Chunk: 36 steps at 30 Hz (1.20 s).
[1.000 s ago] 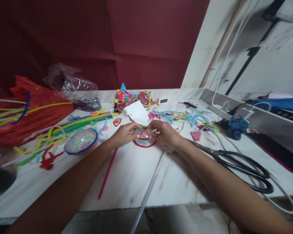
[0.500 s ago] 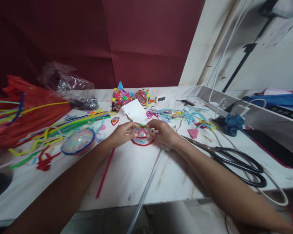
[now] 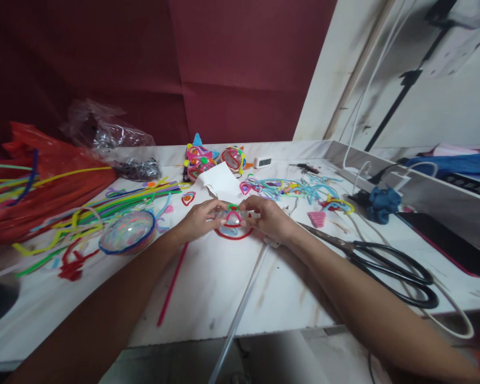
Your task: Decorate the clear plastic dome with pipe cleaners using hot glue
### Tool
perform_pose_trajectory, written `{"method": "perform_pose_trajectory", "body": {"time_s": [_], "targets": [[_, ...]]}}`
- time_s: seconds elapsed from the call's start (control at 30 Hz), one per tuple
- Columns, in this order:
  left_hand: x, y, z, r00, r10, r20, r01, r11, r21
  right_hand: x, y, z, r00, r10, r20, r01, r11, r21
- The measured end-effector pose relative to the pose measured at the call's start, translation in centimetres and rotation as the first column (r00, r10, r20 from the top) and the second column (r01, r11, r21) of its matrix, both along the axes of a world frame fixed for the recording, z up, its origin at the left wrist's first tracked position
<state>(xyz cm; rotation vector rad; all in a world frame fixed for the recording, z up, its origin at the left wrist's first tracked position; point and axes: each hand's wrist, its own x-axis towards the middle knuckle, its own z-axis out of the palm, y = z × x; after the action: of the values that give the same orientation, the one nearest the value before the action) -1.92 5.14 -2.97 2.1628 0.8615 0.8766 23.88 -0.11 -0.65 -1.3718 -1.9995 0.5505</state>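
Note:
A clear plastic dome [image 3: 232, 232] stands on the white table between my hands, with a red pipe cleaner around its rim and red and green pieces on top. My left hand [image 3: 202, 220] grips its left side with fingers and thumb. From the right, my right hand [image 3: 269, 217] pinches the dome's other side near the top. A pink pipe cleaner [image 3: 173, 285] lies below my left wrist. Beside my right wrist is a white tool, mostly hidden, with a clear stick [image 3: 240, 314] reaching over the table edge. Behind the dome lies white paper [image 3: 220, 181].
Large black-handled scissors [image 3: 392, 261] lie right of my right forearm. A blue-rimmed clear bowl [image 3: 128, 233] and many pipe cleaners [image 3: 132, 200] spread left. Decorated balls [image 3: 200, 161] stand at the back. A red plastic bag [image 3: 64, 186] sits far left; a phone-like black slab [image 3: 448, 242] lies right.

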Motion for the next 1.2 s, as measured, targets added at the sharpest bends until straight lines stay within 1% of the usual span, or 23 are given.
{"method": "perform_pose_trajectory", "body": {"time_s": [0.23, 0.53, 0.73, 0.83, 0.93, 1.03, 1.2], "targets": [[-0.1, 0.2, -0.2, 1.0, 0.007, 0.016, -0.006, 0.998, -0.06, 0.0, 0.1, -0.3, 0.999, 0.009, -0.051, -0.01, 1.0, -0.007], [-0.1, 0.0, 0.1, 0.997, 0.02, 0.074, -0.007, 0.983, -0.182, 0.1, 0.5, -0.8, 0.994, 0.015, -0.106, -0.013, 1.0, 0.019], [-0.3, 0.3, -0.4, 0.993, 0.028, 0.115, 0.0, 0.972, -0.235, 0.2, 0.8, -1.4, 0.992, 0.022, -0.122, -0.019, 0.999, 0.03], [-0.3, 0.5, -0.8, 0.988, 0.056, 0.146, -0.014, 0.961, -0.277, 0.2, 0.9, -1.7, 0.989, -0.005, -0.146, 0.009, 1.0, 0.023], [-0.3, 0.8, -1.2, 0.989, 0.071, 0.131, -0.03, 0.955, -0.295, 0.2, 0.8, -1.8, 0.991, -0.033, -0.129, 0.031, 0.999, -0.018], [-0.3, 0.9, -1.3, 0.993, 0.041, 0.113, -0.006, 0.955, -0.297, 0.4, 0.7, -1.7, 0.995, -0.035, -0.091, 0.029, 0.997, -0.067], [-0.5, 0.8, -1.2, 0.991, 0.036, 0.129, 0.009, 0.944, -0.329, 0.6, 0.5, -1.6, 0.999, 0.016, -0.038, -0.02, 0.995, -0.1]]}}
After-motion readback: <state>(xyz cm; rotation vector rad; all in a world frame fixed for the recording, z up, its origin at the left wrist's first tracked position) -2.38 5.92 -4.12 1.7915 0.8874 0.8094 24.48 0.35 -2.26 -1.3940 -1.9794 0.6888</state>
